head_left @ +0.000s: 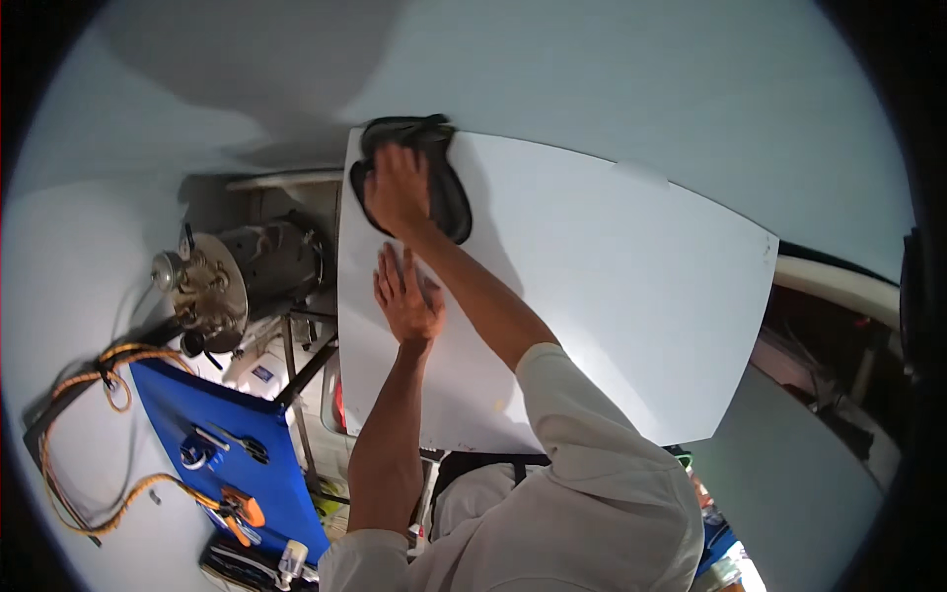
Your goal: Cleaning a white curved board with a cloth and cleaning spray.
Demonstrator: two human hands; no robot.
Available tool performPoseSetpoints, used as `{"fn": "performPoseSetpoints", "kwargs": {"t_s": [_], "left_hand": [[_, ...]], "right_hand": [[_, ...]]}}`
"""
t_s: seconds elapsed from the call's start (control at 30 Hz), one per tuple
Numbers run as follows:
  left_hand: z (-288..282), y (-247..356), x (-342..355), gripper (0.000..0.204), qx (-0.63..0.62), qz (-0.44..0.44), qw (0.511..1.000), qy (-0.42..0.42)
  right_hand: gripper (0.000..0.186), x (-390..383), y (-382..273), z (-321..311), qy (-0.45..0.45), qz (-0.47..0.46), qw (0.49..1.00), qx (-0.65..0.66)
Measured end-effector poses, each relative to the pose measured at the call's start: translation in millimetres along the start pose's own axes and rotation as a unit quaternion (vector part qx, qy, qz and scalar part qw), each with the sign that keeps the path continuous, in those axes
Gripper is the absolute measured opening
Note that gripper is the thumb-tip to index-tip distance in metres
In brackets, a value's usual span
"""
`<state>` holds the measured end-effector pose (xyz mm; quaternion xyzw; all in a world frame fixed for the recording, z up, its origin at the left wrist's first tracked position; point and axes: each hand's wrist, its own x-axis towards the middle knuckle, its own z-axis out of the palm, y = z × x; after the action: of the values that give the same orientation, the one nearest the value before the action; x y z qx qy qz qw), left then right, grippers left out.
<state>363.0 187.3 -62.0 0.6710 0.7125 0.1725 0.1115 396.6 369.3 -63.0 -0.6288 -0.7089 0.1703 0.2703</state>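
Observation:
My right hand (395,192) rests on top of a crumpled dark grey cloth or pad (449,202) at the upper-left corner of a large white board (631,306); its fingers are extended and slightly blurred, and the arm crosses the board diagonally. Below it, my left hand (404,296) lies flat on the board with fingers spread and nothing in it. The board's lower edge runs in front of my body.
A steel cylindrical vessel (247,276) with fittings lies left of the board. Below it stand a blue tool panel (217,405) holding scissors and orange-handled tools, orange coiled cords (123,518), and metal framing (296,385). A grey wall surface (592,69) borders the board's far edge.

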Motion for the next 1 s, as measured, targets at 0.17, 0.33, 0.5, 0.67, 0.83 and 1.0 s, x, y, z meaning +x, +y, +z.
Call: {"fn": "performPoseSetpoints", "kwargs": {"t_s": [0.17,0.33,0.5,0.67,0.83,1.0], "left_hand": [[-1,-2,0,0.07,0.004,0.011,1.0,-0.005],[-2,-5,-1,0.07,0.016,0.027,0.999,-0.006],[-2,-5,-1,0.067,0.023,0.051,0.998,0.007],[-1,-5,1,0.07,0.026,0.043,0.999,0.003],[1,-7,1,0.077,0.021,0.063,0.998,0.012],[-2,-6,0,0.066,0.024,0.078,0.997,0.014]], "right_hand": [[0.047,-3,51,-21,-0.019,-0.236,0.971,0.011],[0.054,-49,186,-148,-0.064,-0.138,0.988,-0.02],[0.047,-136,345,-270,-0.031,0.053,0.981,-0.185],[0.05,-195,475,-345,0.215,0.047,0.943,-0.249],[0.045,-214,549,-421,0.272,0.195,0.912,-0.236],[0.059,-223,611,-445,0.327,0.317,0.852,-0.259]]}}
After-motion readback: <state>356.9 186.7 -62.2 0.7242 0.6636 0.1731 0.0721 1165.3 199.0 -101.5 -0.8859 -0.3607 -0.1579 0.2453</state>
